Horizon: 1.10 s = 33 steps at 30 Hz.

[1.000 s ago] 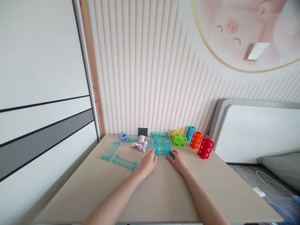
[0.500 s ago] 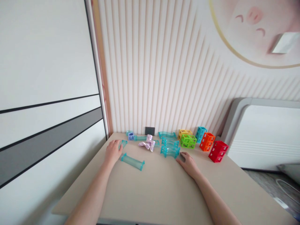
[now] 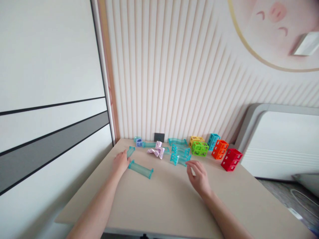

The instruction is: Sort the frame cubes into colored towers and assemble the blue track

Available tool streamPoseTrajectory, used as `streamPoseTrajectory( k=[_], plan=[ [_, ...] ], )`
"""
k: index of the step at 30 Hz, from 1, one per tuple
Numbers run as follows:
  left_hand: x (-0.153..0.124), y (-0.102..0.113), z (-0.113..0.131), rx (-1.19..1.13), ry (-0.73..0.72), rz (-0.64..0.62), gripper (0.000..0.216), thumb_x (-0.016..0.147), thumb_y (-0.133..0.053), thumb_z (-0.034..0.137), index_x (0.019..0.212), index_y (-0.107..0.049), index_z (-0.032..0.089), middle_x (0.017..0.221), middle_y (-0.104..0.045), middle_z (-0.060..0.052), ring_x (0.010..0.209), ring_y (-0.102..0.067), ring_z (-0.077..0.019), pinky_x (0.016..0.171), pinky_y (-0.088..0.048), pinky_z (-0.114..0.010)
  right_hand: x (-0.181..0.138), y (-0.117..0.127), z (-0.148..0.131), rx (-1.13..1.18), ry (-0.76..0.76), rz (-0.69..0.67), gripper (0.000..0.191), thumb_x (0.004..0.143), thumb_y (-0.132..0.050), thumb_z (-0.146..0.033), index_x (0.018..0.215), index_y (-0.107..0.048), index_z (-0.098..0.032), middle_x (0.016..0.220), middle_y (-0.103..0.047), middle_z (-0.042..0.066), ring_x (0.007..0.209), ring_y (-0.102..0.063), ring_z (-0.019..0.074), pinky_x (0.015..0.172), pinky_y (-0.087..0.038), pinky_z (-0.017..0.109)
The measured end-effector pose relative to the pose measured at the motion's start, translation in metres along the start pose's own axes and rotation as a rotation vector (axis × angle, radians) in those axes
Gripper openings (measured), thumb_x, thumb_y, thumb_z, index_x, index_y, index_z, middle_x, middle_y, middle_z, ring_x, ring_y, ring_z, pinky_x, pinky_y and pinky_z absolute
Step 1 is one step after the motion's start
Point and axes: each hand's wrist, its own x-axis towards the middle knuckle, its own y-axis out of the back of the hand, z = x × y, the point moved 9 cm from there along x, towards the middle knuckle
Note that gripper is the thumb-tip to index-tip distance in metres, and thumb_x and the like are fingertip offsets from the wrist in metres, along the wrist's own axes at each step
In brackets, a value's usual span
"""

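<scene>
On the left of the table my left hand (image 3: 121,161) rests beside two translucent teal track pieces. Its fingers are stretched loosely, with the short track piece (image 3: 131,151) at the fingertips and the end of the long straight track piece (image 3: 141,169) by the thumb. I cannot make out anything held in it. My right hand (image 3: 198,174) is raised slightly over the table, fingers bent and thumb apart. Its fingertips are at the right end of the front curved teal track (image 3: 179,160); whether they touch it cannot be told. Behind lies another curved track (image 3: 183,151).
A pale pink folded piece (image 3: 157,151) lies mid-table. Toward the wall stand a small purple block (image 3: 139,143) and more teal track (image 3: 177,141). At the right are yellow (image 3: 196,140), green (image 3: 200,149), blue (image 3: 213,142), orange (image 3: 220,149) and red (image 3: 231,160) frame blocks.
My right hand has lifted from the table and its fingers have bent, by the front curved track's end. My left hand has barely shifted. The view has tilted slightly.
</scene>
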Motion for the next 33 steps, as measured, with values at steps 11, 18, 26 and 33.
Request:
streamPoseTrajectory(
  k=[11, 18, 26, 33],
  plan=[
    [-0.004, 0.008, 0.004, -0.091, -0.007, 0.089, 0.038, 0.090, -0.055, 0.014, 0.128, -0.061, 0.015, 0.114, -0.073, -0.015, 0.112, -0.067, -0.0283, 0.093, -0.050, -0.036, 0.011, -0.164, -0.116, 0.120, 0.040, -0.636, 0.048, 0.088, -0.070, -0.039, 0.132, -0.061, -0.022, 0.132, -0.065, 0.014, 0.119, -0.060, 0.0316, 0.101, -0.048, 0.047],
    [-0.006, 0.026, 0.002, -0.295, 0.026, 0.272, 0.046, 0.095, -0.047, 0.017, 0.140, -0.051, 0.011, 0.120, -0.067, -0.020, 0.113, -0.066, -0.0322, 0.096, -0.051, -0.044, -0.001, -0.173, -0.097, 0.192, -0.136, -0.690, 0.039, 0.090, -0.065, -0.024, 0.129, -0.066, -0.022, 0.121, -0.072, 0.011, 0.114, -0.064, 0.0287, 0.102, -0.049, 0.042],
    [-0.015, 0.045, -0.001, -0.979, 0.003, 0.543, 0.051, 0.095, -0.052, 0.033, 0.144, -0.047, 0.016, 0.141, -0.054, -0.020, 0.136, -0.049, -0.0343, 0.115, -0.038, -0.053, 0.006, -0.138, -0.069, 0.327, -0.288, -0.442, 0.038, 0.091, -0.061, -0.023, 0.128, -0.068, -0.020, 0.122, -0.071, 0.013, 0.114, -0.065, 0.0290, 0.102, -0.050, 0.043],
    [-0.024, 0.022, 0.046, -1.491, -0.069, 0.267, 0.058, 0.094, -0.053, 0.056, 0.140, -0.049, 0.022, 0.121, -0.070, -0.014, 0.098, -0.074, -0.0246, 0.082, -0.061, -0.039, 0.002, -0.123, -0.024, 0.633, -0.680, -0.048, 0.044, 0.090, -0.061, -0.048, 0.121, -0.067, -0.017, 0.115, -0.073, 0.013, 0.099, -0.068, 0.0268, 0.077, -0.056, 0.036]
  ],
)
